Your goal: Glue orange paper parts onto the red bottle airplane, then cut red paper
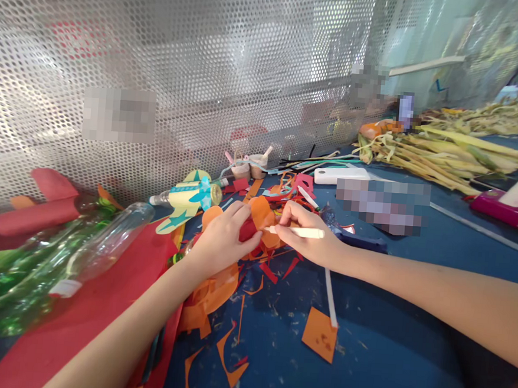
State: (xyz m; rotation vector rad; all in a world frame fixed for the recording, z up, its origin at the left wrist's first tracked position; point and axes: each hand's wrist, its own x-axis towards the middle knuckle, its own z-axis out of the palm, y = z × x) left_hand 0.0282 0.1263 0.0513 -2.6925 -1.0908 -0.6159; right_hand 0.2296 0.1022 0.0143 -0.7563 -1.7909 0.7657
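Note:
My right hand [298,229] is closed around a cream-white pen [312,233], its tip pointing left at an orange paper shape [261,212]. My left hand [224,236] rests on the red and orange paper piece, fingers wrapped over its left side; a red part [247,230] shows between thumb and fingers. Rounded orange pieces [223,289] lie below my left wrist. Red and orange scraps surround both hands. An orange square [321,334] lies nearer on the blue table [377,332].
Clear and green plastic bottles [109,239] lie at the left on red paper [85,329]. A decorated bottle [192,195], two small cups [257,165], a white glue gun [342,175] and dark blue scissors [362,239] surround the work area. Dried husks [448,154] sit behind right, before perforated metal [197,65].

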